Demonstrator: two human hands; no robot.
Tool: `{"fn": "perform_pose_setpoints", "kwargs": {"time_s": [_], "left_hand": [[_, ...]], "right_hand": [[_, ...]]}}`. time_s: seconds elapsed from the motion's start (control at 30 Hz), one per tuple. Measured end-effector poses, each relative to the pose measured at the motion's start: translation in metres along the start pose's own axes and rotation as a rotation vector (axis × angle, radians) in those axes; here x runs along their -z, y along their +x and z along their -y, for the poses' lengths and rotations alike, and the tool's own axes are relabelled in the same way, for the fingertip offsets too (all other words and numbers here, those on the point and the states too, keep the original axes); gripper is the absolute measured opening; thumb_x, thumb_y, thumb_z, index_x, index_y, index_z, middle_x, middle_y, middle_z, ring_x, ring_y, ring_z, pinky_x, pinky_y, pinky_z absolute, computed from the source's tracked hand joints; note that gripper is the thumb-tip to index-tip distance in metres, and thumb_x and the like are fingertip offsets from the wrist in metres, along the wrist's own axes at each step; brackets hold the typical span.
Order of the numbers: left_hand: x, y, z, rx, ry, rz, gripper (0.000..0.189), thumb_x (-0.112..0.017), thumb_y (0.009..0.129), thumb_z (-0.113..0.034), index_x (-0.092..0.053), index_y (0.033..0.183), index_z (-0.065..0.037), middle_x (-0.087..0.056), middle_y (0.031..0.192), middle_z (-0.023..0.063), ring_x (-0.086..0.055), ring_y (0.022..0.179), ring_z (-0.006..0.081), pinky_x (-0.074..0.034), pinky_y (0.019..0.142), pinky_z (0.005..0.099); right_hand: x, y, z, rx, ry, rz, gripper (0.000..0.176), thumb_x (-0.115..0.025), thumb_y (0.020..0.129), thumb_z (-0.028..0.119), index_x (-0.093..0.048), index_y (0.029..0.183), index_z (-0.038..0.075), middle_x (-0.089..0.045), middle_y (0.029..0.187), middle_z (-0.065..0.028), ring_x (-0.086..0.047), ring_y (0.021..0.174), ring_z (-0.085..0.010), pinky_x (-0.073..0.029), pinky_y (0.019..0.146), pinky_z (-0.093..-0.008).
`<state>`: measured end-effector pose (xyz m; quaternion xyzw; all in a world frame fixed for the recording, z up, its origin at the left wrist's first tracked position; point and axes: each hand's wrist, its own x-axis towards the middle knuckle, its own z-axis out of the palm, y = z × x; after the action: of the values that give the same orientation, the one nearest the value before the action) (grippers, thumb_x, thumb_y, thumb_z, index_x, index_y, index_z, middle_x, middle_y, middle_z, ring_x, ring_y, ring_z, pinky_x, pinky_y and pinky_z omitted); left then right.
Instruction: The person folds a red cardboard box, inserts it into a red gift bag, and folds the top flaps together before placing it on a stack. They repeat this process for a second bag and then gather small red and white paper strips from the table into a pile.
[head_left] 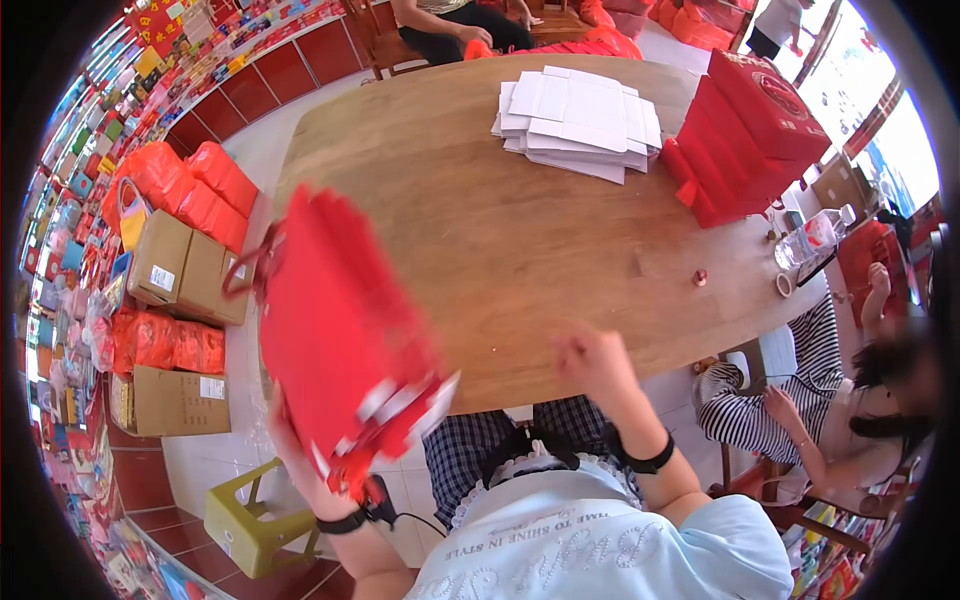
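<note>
A blurred bundle of flat red bags [345, 320], with a dark red cord handle at its upper left, is tilted at the table's left edge. My left hand [284, 425] holds it from the left side, its fingers mostly hidden by the bags. White and red ends stick out at the lower end of the bundle. Over the front edge of the wooden table [500, 270] is my right hand [597, 365], apart from the bags, its fingers smeared by motion.
White flat cartons [580, 115] are stacked at the back, beside red boxes or bags [745, 140]. A bottle [815, 238] stands at the right edge. A person [850, 420] sits at the right; a green stool [245, 520] and cardboard boxes [185, 262] are at the left.
</note>
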<state>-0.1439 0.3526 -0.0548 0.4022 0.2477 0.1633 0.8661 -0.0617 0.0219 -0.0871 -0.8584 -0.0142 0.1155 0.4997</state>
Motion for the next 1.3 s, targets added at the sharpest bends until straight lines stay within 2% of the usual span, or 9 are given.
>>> {"fn": "perform_pose_setpoints", "kwargs": {"time_s": [0.2, 0.53, 0.6, 0.63, 0.67, 0.77, 0.87, 1.03, 1.3], "left_hand": [[-0.094, 0.142, 0.008, 0.072, 0.265, 0.234, 0.037, -0.058, 0.084, -0.019, -0.051, 0.115, 0.000, -0.058, 0.111, 0.0106, -0.059, 0.096, 0.0207, -0.045, 0.087, 0.0319], [-0.144, 0.394, 0.091, -0.069, 0.063, 0.049, 0.040, -0.062, 0.081, -0.017, -0.050, 0.116, -0.001, -0.058, 0.111, 0.0092, -0.058, 0.095, 0.0213, -0.048, 0.080, 0.0362], [-0.130, 0.417, 0.113, -0.443, 0.447, -0.147, 0.040, -0.062, 0.081, -0.016, -0.049, 0.117, -0.003, -0.057, 0.110, 0.0117, -0.059, 0.094, 0.0230, -0.048, 0.081, 0.0358], [-0.138, 0.397, 0.101, -0.203, 0.411, -0.103, 0.048, -0.061, 0.080, -0.018, -0.044, 0.121, 0.001, -0.053, 0.115, 0.0183, -0.054, 0.101, 0.0277, -0.044, 0.088, 0.0402], [-0.092, 0.482, 0.121, -0.425, 0.764, -0.242, 0.051, -0.060, 0.079, -0.019, -0.043, 0.117, 0.010, -0.047, 0.117, 0.0239, -0.047, 0.109, 0.0322, -0.037, 0.093, 0.0446], [-0.224, 0.320, 0.100, -1.237, 0.952, -0.456, 0.040, -0.058, 0.078, -0.017, -0.050, 0.108, 0.007, -0.047, 0.115, 0.0248, -0.044, 0.109, 0.0338, -0.033, 0.094, 0.0445], [-0.310, 0.283, 0.137, -0.775, 0.825, 0.343, 0.040, -0.054, 0.082, -0.023, -0.047, 0.109, 0.007, -0.051, 0.111, 0.0209, -0.048, 0.106, 0.0328, -0.037, 0.091, 0.0394], [-0.352, 0.332, 0.252, -0.421, 1.187, 0.343, 0.082, -0.057, 0.077, -0.046, -0.027, 0.130, 0.009, -0.038, 0.126, 0.0330, -0.035, 0.121, 0.0412, -0.030, 0.100, 0.0446], [-0.338, 0.453, 0.288, 0.138, 1.020, 0.565, 0.063, -0.055, 0.073, -0.044, -0.048, 0.118, -0.001, -0.043, 0.126, 0.0272, -0.039, 0.121, 0.0376, -0.036, 0.094, 0.0485]], "right_hand": [[0.060, 0.004, -0.003, 0.267, -0.160, -0.010, 0.054, -0.054, 0.080, 0.004, -0.036, 0.130, 0.004, -0.048, 0.122, -0.0205, -0.051, 0.108, -0.0318, -0.042, 0.089, -0.0362], [0.097, 0.011, 0.015, 0.169, -0.195, 0.078, 0.072, -0.057, 0.080, 0.010, -0.017, 0.140, 0.009, -0.043, 0.127, -0.0238, -0.050, 0.110, -0.0344, -0.041, 0.092, -0.0385], [0.117, 0.033, 0.019, 0.138, -0.257, 0.099, 0.071, -0.057, 0.080, 0.012, -0.017, 0.140, 0.008, -0.041, 0.128, -0.0248, -0.047, 0.113, -0.0347, -0.038, 0.094, -0.0385], [0.130, 0.048, 0.022, 0.123, -0.331, 0.132, 0.071, -0.056, 0.081, 0.013, -0.017, 0.139, 0.006, -0.039, 0.129, -0.0257, -0.045, 0.116, -0.0349, -0.036, 0.097, -0.0385], [0.139, 0.071, 0.020, 0.206, -0.318, 0.090, 0.071, -0.056, 0.081, 0.015, -0.017, 0.139, 0.003, -0.038, 0.130, -0.0262, -0.042, 0.119, -0.0350, -0.033, 0.099, -0.0386], [0.147, 0.173, 0.004, 0.262, -0.269, 0.003, 0.070, -0.055, 0.084, 0.021, -0.016, 0.137, -0.003, -0.034, 0.131, -0.0288, -0.033, 0.124, -0.0374, -0.026, 0.104, -0.0387], [0.167, 0.302, -0.022, 0.066, -0.443, -0.383, 0.083, -0.060, 0.079, 0.037, -0.016, 0.137, -0.003, -0.036, 0.129, -0.0301, -0.034, 0.123, -0.0403, -0.028, 0.102, -0.0424], [0.198, 0.392, -0.052, -0.381, -0.409, -0.652, 0.084, -0.053, 0.080, 0.049, -0.015, 0.139, 0.002, -0.037, 0.130, -0.0254, -0.034, 0.123, -0.0377, -0.030, 0.100, -0.0444], [0.209, 0.419, -0.064, -0.838, -0.331, -0.783, 0.071, -0.053, 0.080, 0.049, -0.031, 0.130, 0.003, -0.037, 0.130, -0.0217, -0.034, 0.122, -0.0351, -0.031, 0.099, -0.0458]]}}
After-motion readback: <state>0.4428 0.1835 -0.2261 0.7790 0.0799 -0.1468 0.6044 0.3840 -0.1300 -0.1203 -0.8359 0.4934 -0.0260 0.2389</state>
